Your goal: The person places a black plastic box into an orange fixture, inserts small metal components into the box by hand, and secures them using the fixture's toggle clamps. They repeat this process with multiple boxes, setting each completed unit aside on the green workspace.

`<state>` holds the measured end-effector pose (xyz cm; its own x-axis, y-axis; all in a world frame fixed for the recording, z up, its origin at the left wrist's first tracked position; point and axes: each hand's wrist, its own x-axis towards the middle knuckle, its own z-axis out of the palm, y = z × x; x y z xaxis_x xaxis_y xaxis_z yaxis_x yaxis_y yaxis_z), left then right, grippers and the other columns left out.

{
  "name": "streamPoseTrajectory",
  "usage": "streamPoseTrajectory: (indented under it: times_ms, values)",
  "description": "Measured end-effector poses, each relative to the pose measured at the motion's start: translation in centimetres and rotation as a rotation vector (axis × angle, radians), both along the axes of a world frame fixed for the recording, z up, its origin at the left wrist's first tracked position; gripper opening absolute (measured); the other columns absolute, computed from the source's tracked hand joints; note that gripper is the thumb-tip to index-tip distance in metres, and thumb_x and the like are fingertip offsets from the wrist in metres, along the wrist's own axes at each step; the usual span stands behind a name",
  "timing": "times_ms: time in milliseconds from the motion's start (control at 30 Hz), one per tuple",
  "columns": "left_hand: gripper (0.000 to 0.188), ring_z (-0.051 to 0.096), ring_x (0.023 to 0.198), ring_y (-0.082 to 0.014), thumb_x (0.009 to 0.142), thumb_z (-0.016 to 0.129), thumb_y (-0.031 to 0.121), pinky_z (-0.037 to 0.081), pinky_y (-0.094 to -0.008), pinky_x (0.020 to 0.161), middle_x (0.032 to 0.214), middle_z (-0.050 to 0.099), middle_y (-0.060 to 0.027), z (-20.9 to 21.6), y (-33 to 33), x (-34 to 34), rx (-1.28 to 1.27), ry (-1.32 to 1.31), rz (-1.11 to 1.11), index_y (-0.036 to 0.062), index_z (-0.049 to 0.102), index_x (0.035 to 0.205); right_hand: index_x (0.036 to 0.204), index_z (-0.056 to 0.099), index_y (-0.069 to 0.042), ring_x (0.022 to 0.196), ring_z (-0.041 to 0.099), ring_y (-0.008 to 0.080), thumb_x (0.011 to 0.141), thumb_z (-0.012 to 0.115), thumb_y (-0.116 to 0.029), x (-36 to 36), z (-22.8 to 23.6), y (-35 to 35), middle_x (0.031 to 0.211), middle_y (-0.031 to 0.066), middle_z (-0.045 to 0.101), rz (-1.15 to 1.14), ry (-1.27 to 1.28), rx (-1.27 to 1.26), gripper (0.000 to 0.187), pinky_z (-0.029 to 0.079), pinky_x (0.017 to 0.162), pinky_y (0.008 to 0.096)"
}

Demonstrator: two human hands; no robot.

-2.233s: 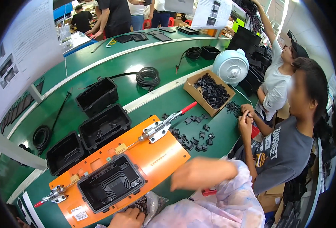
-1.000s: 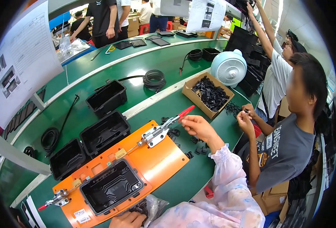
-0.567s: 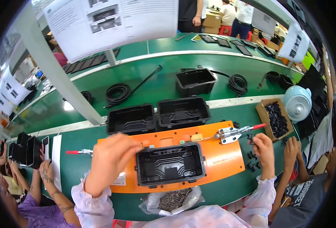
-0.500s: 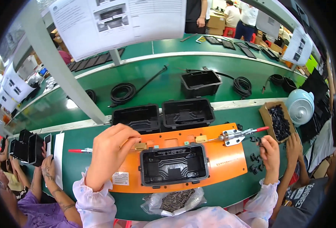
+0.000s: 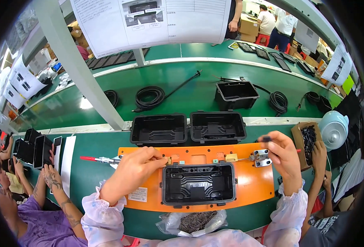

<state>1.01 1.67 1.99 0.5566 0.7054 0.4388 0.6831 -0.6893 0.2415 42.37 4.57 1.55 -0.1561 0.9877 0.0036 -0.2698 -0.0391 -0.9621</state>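
Note:
A black rectangular plastic box lies open side up on an orange fixture plate. My left hand is over the plate's left part, thumb and fingers pinched at the small brass-coloured block near the box's upper left corner. What is between those fingertips, if anything, is hidden. My right hand is raised over the plate's right end, holding a small black plastic part between thumb and fingers. Beside it is a metal toggle clamp, whose rod ends in another brass-coloured block at the box's upper right.
Two black boxes stand behind the plate; another box and coiled cables sit on the green shelf. A bag of screws lies in front. At right are a carton of black parts, a fan and a co-worker's hand.
My right hand has lifted up and inward from the loose black parts, carrying one of them. My left hand's fingertips have lowered to the left brass-coloured block. The whole view has shifted slightly.

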Motion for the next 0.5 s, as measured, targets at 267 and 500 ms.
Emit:
streamPoseTrajectory:
  times_ms: [267, 500]
  values:
    - [0.017, 0.066, 0.08, -0.0231, 0.075, 0.079, 0.002, 0.055, -0.0333, 0.066, 0.088, 0.067, -0.0062, -1.2, 0.7, 1.1, -0.003, -0.223, 0.087, 0.0052, 0.078, 0.092, 0.114, 0.068, 0.0, 0.076, 0.056, 0.0064, 0.095, 0.071, -0.009, -4.4, -0.5, 3.8, 0.117, 0.0109, 0.072, 0.265, -0.09, -0.072, 0.021, 0.048, 0.071, 0.0218]
    - [0.016, 0.061, 0.082, -0.0238, 0.079, 0.079, 0.01, 0.051, -0.0369, 0.085, 0.085, 0.062, -0.0041, -0.8, 2.4, 9.3, -0.045, -0.265, -0.273, 0.0067, 0.073, 0.094, 0.122, 0.065, -0.001, 0.083, 0.06, 0.0066, 0.091, 0.072, -0.002, -6.3, -0.2, 5.8, 0.107, 0.0068, 0.071, 0.212, -0.184, -0.017, 0.032, 0.047, 0.071, 0.0205]
